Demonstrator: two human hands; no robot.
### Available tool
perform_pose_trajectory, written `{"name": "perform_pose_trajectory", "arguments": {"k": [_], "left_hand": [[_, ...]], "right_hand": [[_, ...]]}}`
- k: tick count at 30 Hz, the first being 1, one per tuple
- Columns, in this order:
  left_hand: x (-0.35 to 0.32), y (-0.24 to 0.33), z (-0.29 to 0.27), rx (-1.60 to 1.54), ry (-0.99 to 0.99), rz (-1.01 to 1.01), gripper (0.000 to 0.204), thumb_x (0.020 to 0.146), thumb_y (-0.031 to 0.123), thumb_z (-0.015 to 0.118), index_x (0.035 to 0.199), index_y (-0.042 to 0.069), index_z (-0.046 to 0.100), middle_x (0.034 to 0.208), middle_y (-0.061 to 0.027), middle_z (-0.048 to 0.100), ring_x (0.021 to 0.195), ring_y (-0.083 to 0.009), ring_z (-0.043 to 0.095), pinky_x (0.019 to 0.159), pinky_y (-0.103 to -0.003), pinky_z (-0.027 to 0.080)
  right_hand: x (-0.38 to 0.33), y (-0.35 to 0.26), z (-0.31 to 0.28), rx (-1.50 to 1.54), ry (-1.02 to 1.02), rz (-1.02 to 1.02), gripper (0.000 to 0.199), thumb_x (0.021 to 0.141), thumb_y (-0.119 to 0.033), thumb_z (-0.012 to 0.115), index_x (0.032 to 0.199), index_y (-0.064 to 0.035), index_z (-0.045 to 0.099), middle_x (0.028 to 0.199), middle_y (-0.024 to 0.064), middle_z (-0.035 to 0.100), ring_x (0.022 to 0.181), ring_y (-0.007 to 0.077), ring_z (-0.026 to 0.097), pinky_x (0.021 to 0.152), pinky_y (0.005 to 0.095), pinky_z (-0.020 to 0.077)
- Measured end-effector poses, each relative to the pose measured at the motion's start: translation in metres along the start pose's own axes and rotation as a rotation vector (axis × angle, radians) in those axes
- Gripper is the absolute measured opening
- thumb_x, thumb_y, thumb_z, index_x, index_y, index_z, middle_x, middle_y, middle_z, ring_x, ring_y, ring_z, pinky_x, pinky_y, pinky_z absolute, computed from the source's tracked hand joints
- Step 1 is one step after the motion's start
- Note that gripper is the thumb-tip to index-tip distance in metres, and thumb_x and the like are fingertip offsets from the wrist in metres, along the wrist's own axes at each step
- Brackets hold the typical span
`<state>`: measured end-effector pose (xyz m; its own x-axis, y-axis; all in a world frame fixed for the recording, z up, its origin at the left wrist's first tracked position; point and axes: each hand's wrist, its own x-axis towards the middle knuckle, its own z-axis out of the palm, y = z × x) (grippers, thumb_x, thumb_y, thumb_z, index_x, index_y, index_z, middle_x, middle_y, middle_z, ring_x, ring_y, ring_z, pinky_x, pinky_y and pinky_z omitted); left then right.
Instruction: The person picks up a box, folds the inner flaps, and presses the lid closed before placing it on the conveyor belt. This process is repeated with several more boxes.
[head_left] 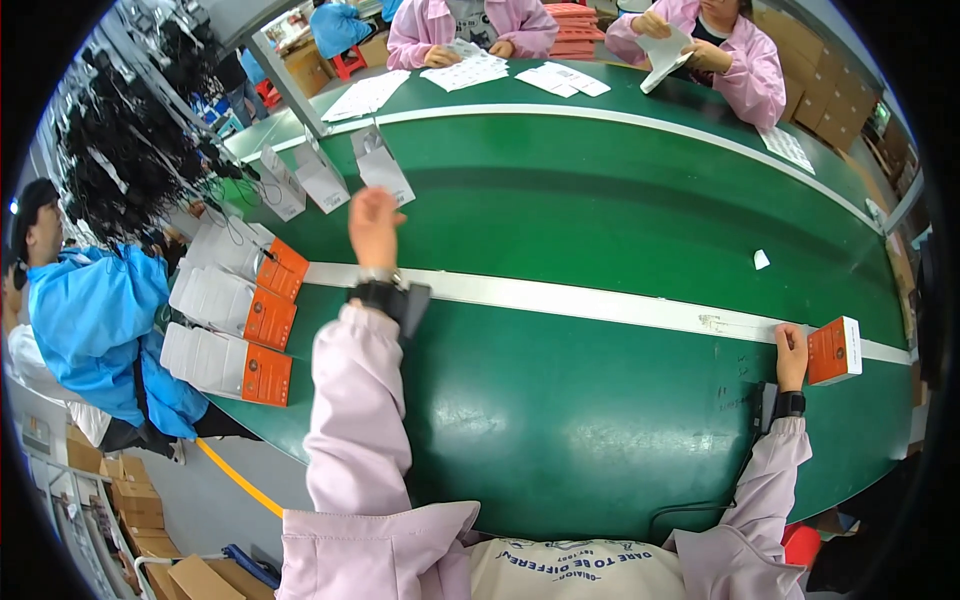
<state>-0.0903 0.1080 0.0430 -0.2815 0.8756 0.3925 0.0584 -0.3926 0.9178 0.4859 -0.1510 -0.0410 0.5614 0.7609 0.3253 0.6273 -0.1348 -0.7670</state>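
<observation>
1. Workshop floor (220, 515): grey, with a yellow line, lower left.
2. Table (560, 400): green, long, crossed by a white strip (520, 295).
3. Co-workers (520, 28): two in pink on the far side, white sheets (368, 95) before them; another worker (95, 320), in blue, at left.
4. Cord bundles (120, 130): black, hung upper left.
5. Boxes (268, 375): white with orange ends, three rows at the table's left end.
6. Cartons (380, 170): white, three, upright and spaced apart beyond the strip.
7. Single box (834, 352): orange and white, upright at the table's right, beside the right hand.
8. Left hand (374, 215): blurred, in front of the rightmost carton; fingers seem curled; cannot tell whether it pinches or touches anything.
9. Right hand (791, 345): fingers bent, at the single box's left side; contact likely, but cannot tell whether it grips.
10. Scrap (761, 260): white, beyond the strip, right.
11. Step, as judged: packaging being handled, one hand at the single box, the other by the cartons. Next move seems to call for a sure hold on the single box and a light touch near the cartons, which could tip.
</observation>
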Motion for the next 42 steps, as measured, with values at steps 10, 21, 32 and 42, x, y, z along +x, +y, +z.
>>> {"name": "perform_pose_trajectory", "arguments": {"k": [10,21,32,42], "left_hand": [[0.082,-0.006,-0.011,0.913,-0.006,0.369,0.036,0.068,0.024,0.061,0.097,0.003,0.053,0.088,-0.0105,0.057,0.070,-0.0242,0.055,0.062,-0.035,0.045],[0.029,0.053,0.033,1.189,-0.232,0.607,0.014,0.072,0.018,0.053,0.072,0.005,0.057,0.068,-0.0135,0.057,0.067,-0.0306,0.055,0.058,-0.040,0.043],[-0.166,0.134,0.133,0.455,-0.582,0.547,0.007,0.068,0.008,0.060,0.070,0.002,0.057,0.063,-0.0100,0.056,0.055,-0.0206,0.057,0.050,-0.027,0.045],[-0.173,0.076,0.111,-0.103,-0.712,0.259,0.073,0.062,0.011,0.069,0.118,0.004,0.023,0.117,-0.0134,0.039,0.103,-0.0232,0.044,0.084,-0.034,0.037]], "right_hand": [[-0.001,0.001,0.001,-0.014,0.017,-0.011,0.013,0.079,-0.015,0.053,0.079,-0.0022,0.053,0.073,-0.0006,0.053,0.067,0.0082,0.047,0.064,0.0209,0.0382],[-0.016,-0.059,0.025,0.210,0.065,-0.062,0.007,0.078,-0.011,0.052,0.080,-0.0035,0.053,0.076,0.0005,0.053,0.070,0.0090,0.049,0.064,0.0221,0.0394],[-0.086,-0.230,0.143,0.266,-0.241,-0.398,0.081,0.058,-0.017,0.073,0.122,-0.0026,0.025,0.112,0.0135,0.042,0.104,0.0227,0.043,0.086,0.0322,0.0351],[-0.062,-0.199,0.132,0.845,-0.703,-0.141,0.084,0.059,-0.016,0.073,0.124,-0.0019,0.022,0.117,0.0113,0.038,0.110,0.0213,0.038,0.093,0.0315,0.0284]]}}
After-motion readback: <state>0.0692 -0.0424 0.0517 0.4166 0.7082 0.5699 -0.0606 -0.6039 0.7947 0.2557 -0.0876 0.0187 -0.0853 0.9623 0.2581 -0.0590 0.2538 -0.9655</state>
